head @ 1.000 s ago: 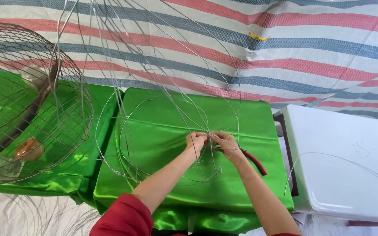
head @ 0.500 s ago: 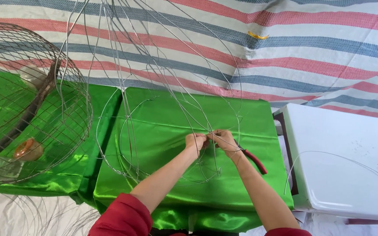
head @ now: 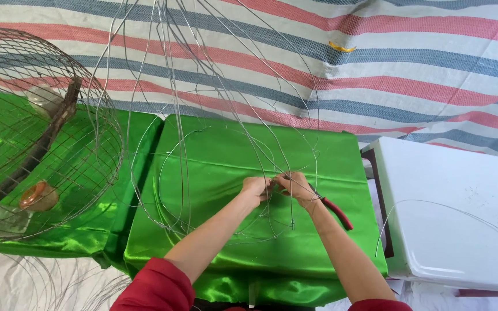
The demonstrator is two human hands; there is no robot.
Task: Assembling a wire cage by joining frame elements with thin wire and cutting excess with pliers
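A round wire cage (head: 36, 132) holding a wooden perch (head: 41, 141) and an orange cup (head: 38, 196) stands left of the green satin cloth (head: 214, 253), a white table (head: 451, 219) right of it.

Bright even daylight, sharp focus, glare on the shiny green cloth (head: 220, 155), soft faint shadows

hands (head: 278, 188) barely shifted on wire (head: 293, 196).

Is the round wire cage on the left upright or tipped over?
Tipped: the wire cage lies on its side on the green cloth, its perch slanting.
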